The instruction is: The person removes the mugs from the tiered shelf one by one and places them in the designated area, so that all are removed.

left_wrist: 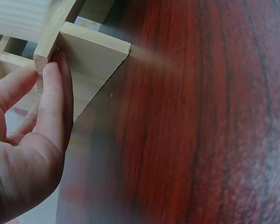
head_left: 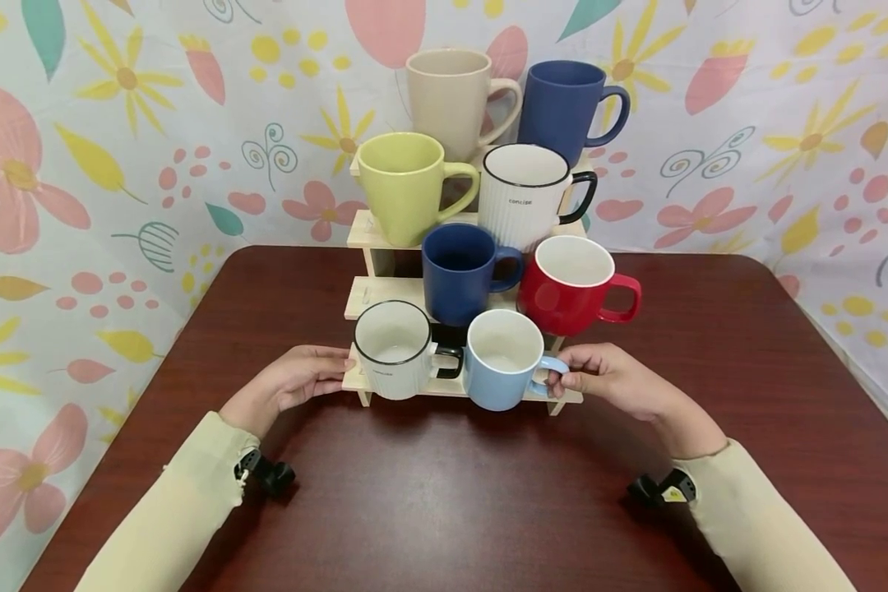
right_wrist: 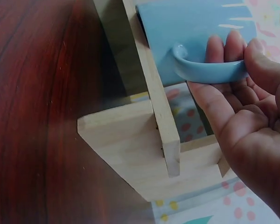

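A stepped wooden rack (head_left: 370,234) stands on a dark red table and carries several mugs. On its lowest shelf sit a white ribbed mug with a black rim (head_left: 394,349) and a light blue mug (head_left: 501,362). My left hand (head_left: 333,374) pinches the left end of that lowest shelf; in the left wrist view the thumb (left_wrist: 51,102) lies on the board's edge of the rack (left_wrist: 91,51), with fingers behind it. My right hand (head_left: 566,378) holds the light blue mug's handle (right_wrist: 205,72), fingers under it and thumb on top.
Higher shelves hold a navy mug (head_left: 459,274), a red mug (head_left: 573,284), a green mug (head_left: 403,185), a white black-rimmed mug (head_left: 524,196), a beige mug (head_left: 447,99) and a dark blue mug (head_left: 562,99). Bare table (head_left: 451,493) lies in front. A floral cloth hangs behind.
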Action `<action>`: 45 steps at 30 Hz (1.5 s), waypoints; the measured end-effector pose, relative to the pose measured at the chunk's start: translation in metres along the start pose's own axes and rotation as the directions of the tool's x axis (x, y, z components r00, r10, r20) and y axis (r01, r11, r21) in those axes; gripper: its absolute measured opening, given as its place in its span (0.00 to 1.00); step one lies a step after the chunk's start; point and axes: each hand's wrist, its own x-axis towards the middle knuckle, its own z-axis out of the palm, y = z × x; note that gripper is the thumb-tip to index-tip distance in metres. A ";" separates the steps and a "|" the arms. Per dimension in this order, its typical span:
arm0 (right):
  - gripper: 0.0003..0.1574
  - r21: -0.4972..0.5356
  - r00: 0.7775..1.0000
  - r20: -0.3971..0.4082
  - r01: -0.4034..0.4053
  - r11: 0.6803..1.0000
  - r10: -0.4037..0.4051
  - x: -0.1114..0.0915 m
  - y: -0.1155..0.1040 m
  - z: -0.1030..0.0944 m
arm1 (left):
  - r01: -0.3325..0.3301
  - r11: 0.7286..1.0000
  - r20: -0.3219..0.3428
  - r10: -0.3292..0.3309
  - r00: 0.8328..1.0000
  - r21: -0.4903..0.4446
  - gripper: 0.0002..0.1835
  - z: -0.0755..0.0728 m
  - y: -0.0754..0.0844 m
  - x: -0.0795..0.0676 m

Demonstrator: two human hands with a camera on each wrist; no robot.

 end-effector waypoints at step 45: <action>0.23 0.090 0.979 -0.119 0.178 0.980 -0.167 -0.055 0.006 0.006 | -0.020 1.000 0.015 0.020 1.000 0.000 0.30 -0.001 0.000 0.000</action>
